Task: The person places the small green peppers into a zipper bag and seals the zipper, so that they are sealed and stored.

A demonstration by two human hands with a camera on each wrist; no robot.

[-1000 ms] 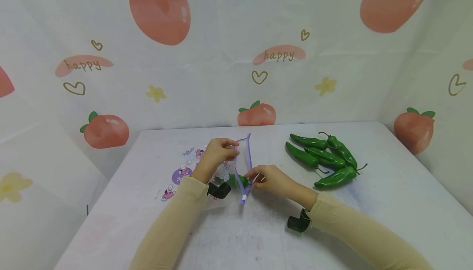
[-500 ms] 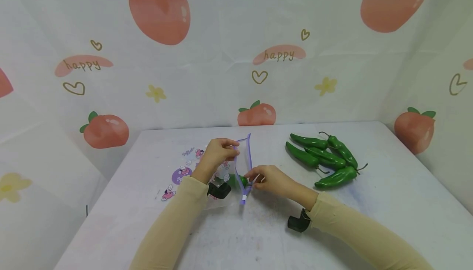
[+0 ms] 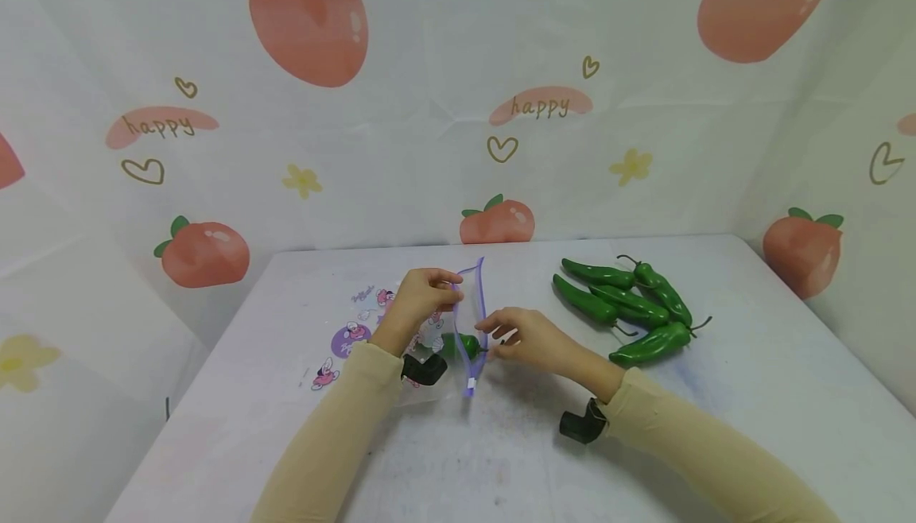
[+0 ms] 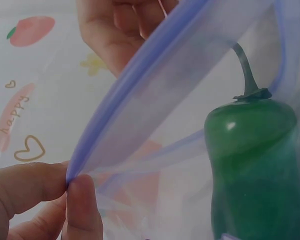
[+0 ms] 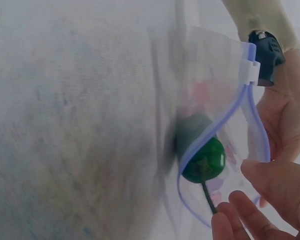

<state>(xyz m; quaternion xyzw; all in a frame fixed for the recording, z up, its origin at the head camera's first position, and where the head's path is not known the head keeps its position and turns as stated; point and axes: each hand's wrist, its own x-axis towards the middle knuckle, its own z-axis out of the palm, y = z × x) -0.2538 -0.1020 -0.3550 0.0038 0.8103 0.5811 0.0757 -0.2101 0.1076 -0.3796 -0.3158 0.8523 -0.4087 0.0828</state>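
the left hand point(image 3: 422, 300) pinches the purple rim of a clear plastic bag point(image 3: 482, 292), thumb and finger clamped on its far side so that the mouth gapes open toward the right. the bag is printed with pink cartoon figures and purple lettering and stretches off to the left across the desk point(image 3: 429, 459), partly behind the left forearm. a white slider point(image 5: 252, 73) sits at the near end of the rim. one green pepper point(image 3: 468, 346) lies inside the bag, its rounded top at the mouth and its thin stem point(image 5: 208, 197) pointing out toward the right hand point(image 3: 533, 340). the fingers of that hand are apart and bent slightly, just beside the opening; whether a fingertip touches the stem, i cannot tell. five more green peppers point(image 3: 630, 306) lie in a loose cluster to the right, near the back of the desk, some touching each other. both arms wear pale yellow sleeves point(image 3: 322, 435), with a small black device point(image 3: 583, 424) at each wrist. behind the desk hangs a white cloth point(image 3: 422, 173) printed with peaches, hearts and yellow flowers.
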